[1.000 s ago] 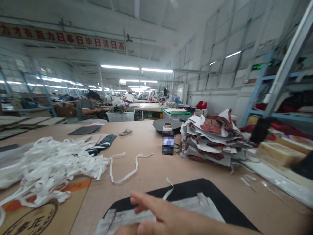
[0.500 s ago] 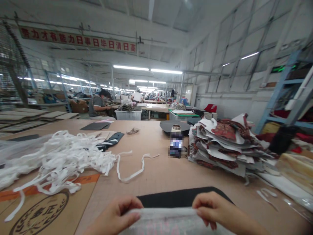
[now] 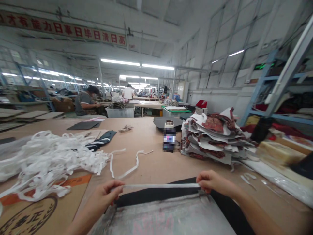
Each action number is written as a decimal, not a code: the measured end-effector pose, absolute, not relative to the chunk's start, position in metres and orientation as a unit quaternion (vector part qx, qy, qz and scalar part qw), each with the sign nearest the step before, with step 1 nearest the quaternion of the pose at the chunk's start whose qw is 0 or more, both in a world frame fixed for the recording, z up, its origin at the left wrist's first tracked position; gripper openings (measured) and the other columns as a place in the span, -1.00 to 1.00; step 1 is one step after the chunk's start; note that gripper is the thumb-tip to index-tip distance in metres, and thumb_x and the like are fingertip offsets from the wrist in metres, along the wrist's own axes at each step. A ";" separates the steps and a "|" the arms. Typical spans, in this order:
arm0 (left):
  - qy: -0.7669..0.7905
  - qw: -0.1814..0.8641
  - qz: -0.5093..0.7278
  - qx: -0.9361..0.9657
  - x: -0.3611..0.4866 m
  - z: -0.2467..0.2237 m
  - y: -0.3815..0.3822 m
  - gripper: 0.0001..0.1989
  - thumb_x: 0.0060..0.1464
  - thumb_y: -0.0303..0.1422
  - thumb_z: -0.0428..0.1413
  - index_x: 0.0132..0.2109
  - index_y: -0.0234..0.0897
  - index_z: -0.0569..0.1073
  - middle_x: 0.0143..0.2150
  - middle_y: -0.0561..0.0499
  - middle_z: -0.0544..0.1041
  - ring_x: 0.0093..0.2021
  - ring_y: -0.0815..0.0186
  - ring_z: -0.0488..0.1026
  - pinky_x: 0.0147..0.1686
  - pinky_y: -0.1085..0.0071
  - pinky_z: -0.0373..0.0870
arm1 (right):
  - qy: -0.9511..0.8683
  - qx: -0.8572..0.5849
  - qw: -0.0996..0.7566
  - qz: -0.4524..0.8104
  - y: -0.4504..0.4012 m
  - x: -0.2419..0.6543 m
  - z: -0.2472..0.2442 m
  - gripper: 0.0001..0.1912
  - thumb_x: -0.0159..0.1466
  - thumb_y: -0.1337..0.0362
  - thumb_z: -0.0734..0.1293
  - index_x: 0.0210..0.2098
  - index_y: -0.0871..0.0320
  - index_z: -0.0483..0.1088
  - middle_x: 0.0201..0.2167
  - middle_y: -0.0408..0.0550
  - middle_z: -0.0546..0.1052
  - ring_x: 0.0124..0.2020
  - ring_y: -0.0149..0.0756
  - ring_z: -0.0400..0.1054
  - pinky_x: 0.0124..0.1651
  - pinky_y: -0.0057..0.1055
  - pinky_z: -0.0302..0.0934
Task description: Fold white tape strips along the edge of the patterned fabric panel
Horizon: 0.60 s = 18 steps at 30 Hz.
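My left hand and my right hand each pinch one end of a narrow white strip. It is stretched straight and level between them. Just below the strip lies a greyish-white flat piece with faint pink lettering, close to my body. Under it a black sheet sticks out at the back and on the right. Farther off, a loose white strip curls on the tabletop. To the left is a big tangled heap of white strips.
A brown table spreads ahead. At its right stands a tall stack of patterned pieces and white sheets, beside a bottle. Printed cardboard lies front left. Beyond the table, a person in grey sits near a grey bin.
Both hands have moved up and apart, and the white strip between them now shows clear of the greyish-white piece. More of that piece is visible. The view has swung slightly right.
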<state>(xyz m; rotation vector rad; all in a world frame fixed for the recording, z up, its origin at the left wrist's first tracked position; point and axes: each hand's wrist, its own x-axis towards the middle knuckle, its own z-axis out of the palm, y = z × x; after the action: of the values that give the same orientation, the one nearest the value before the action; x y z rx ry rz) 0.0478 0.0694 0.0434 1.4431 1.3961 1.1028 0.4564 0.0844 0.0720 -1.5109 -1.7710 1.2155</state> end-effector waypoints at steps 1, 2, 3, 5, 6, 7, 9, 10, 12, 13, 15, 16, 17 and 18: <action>0.554 0.412 0.439 0.575 0.047 0.046 0.070 -0.53 -0.31 0.00 0.23 -0.38 -0.35 0.50 -0.62 0.07 0.38 -0.61 0.36 0.28 -0.63 0.52 0.16 | -0.634 -0.544 0.283 0.472 0.084 0.456 0.072 -0.86 0.06 0.26 0.33 -0.44 0.24 0.38 -0.62 -0.21 0.36 -0.62 -0.49 0.22 -0.53 -0.52 0.13; 0.552 0.417 0.440 0.573 0.046 0.050 0.069 -0.52 -0.33 0.01 0.24 -0.41 -0.35 0.49 -0.63 0.08 0.36 -0.62 0.37 0.27 -0.63 0.52 0.16 | -0.608 -0.524 0.321 0.503 0.084 0.456 0.072 -0.85 0.06 0.25 0.35 -0.42 0.22 0.36 -0.61 -0.23 0.36 -0.63 -0.51 0.22 -0.54 -0.54 0.13; 0.550 0.425 0.443 0.566 0.045 0.053 0.068 -0.51 -0.34 0.02 0.25 -0.42 -0.35 0.48 -0.63 0.08 0.36 -0.63 0.39 0.25 -0.63 0.52 0.15 | -0.574 -0.497 0.369 0.536 0.084 0.455 0.072 -0.83 0.07 0.24 0.37 -0.40 0.20 0.35 -0.60 -0.24 0.36 -0.63 -0.53 0.22 -0.54 -0.56 0.13; 0.546 0.457 0.456 0.533 0.044 0.061 0.066 -0.50 -0.33 0.00 0.27 -0.36 -0.35 0.48 -0.59 0.07 0.38 -0.63 0.42 0.24 -0.63 0.54 0.15 | -0.496 -0.440 0.462 0.589 0.084 0.454 0.075 -0.80 0.05 0.23 0.41 -0.39 0.17 0.35 -0.59 -0.26 0.36 -0.62 -0.57 0.23 -0.53 -0.60 0.16; 0.541 0.480 0.467 0.509 0.044 0.064 0.065 -0.49 -0.32 -0.02 0.28 -0.30 -0.34 0.47 -0.56 0.07 0.39 -0.61 0.43 0.25 -0.62 0.55 0.16 | -0.460 -0.422 0.497 0.603 0.083 0.452 0.076 -0.78 0.03 0.24 0.44 -0.38 0.17 0.36 -0.57 -0.25 0.37 -0.60 -0.57 0.24 -0.50 -0.61 0.19; 0.531 0.504 0.480 0.484 0.043 0.066 0.063 -0.48 -0.30 -0.04 0.29 -0.24 -0.32 0.46 -0.55 0.08 0.40 -0.60 0.43 0.25 -0.60 0.56 0.17 | -0.430 -0.413 0.522 0.610 0.083 0.450 0.077 -0.76 0.00 0.26 0.46 -0.36 0.17 0.39 -0.54 -0.22 0.40 -0.58 -0.57 0.27 -0.46 -0.60 0.23; 0.505 0.543 0.509 0.437 0.041 0.069 0.062 -0.48 -0.30 -0.11 0.33 -0.18 -0.28 0.44 -0.51 0.09 0.41 -0.57 0.44 0.27 -0.56 0.57 0.22 | -0.395 -0.418 0.552 0.604 0.083 0.444 0.078 -0.69 -0.04 0.29 0.49 -0.30 0.16 0.42 -0.45 -0.16 0.45 -0.51 -0.52 0.33 -0.36 -0.56 0.29; 0.494 0.553 0.520 0.424 0.040 0.070 0.062 -0.50 -0.30 -0.13 0.34 -0.20 -0.28 0.44 -0.48 0.07 0.43 -0.54 0.43 0.29 -0.53 0.56 0.25 | -0.391 -0.425 0.562 0.593 0.083 0.441 0.078 -0.67 -0.05 0.30 0.50 -0.28 0.16 0.43 -0.42 -0.14 0.46 -0.48 -0.50 0.34 -0.33 -0.54 0.30; 0.491 0.541 0.530 0.431 0.039 0.072 0.062 -0.54 -0.31 -0.16 0.35 -0.25 -0.30 0.46 -0.42 0.03 0.46 -0.47 0.40 0.34 -0.45 0.54 0.30 | -0.403 -0.437 0.578 0.559 0.083 0.434 0.075 -0.68 -0.04 0.25 0.49 -0.29 0.17 0.44 -0.43 -0.13 0.46 -0.48 -0.46 0.34 -0.34 -0.50 0.31; 0.500 0.523 0.526 0.446 0.039 0.073 0.063 -0.54 -0.32 -0.16 0.35 -0.25 -0.31 0.47 -0.41 0.01 0.48 -0.44 0.37 0.35 -0.42 0.52 0.32 | -0.415 -0.447 0.580 0.539 0.084 0.433 0.073 -0.69 -0.03 0.20 0.48 -0.31 0.18 0.44 -0.47 -0.14 0.44 -0.50 -0.45 0.32 -0.37 -0.49 0.30; 0.521 0.484 0.513 0.480 0.040 0.075 0.062 -0.49 -0.32 -0.11 0.33 -0.22 -0.33 0.48 -0.43 -0.01 0.49 -0.42 0.32 0.37 -0.39 0.48 0.33 | -0.448 -0.478 0.568 0.498 0.087 0.433 0.067 -0.70 0.01 0.09 0.43 -0.38 0.18 0.41 -0.54 -0.16 0.41 -0.53 -0.43 0.28 -0.44 -0.46 0.27; 0.528 0.470 0.509 0.491 0.041 0.076 0.062 -0.47 -0.31 -0.07 0.31 -0.21 -0.33 0.49 -0.45 -0.02 0.49 -0.43 0.29 0.38 -0.39 0.45 0.34 | -0.468 -0.499 0.557 0.472 0.089 0.436 0.064 -0.68 0.04 0.04 0.40 -0.42 0.17 0.39 -0.57 -0.16 0.39 -0.53 -0.40 0.27 -0.45 -0.44 0.27; 0.532 0.459 0.506 0.500 0.042 0.075 0.062 -0.47 -0.30 -0.03 0.28 -0.23 -0.32 0.49 -0.46 -0.03 0.50 -0.44 0.27 0.38 -0.41 0.43 0.34 | -0.489 -0.522 0.544 0.439 0.092 0.441 0.061 -0.66 0.06 0.00 0.37 -0.45 0.17 0.36 -0.58 -0.15 0.38 -0.52 -0.37 0.28 -0.44 -0.41 0.27; 0.534 0.446 0.502 0.513 0.043 0.075 0.061 -0.49 -0.28 0.00 0.25 -0.26 -0.31 0.50 -0.46 -0.04 0.50 -0.46 0.25 0.38 -0.43 0.41 0.34 | -0.511 -0.549 0.529 0.398 0.095 0.446 0.060 -0.65 0.08 -0.03 0.33 -0.47 0.16 0.35 -0.58 -0.14 0.38 -0.50 -0.32 0.29 -0.41 -0.37 0.27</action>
<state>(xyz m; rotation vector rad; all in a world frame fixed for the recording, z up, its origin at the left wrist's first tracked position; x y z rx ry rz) 0.0429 0.0610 0.0745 1.2716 1.3232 1.2421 0.4459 0.0952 0.0598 -1.3104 -1.2209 0.9503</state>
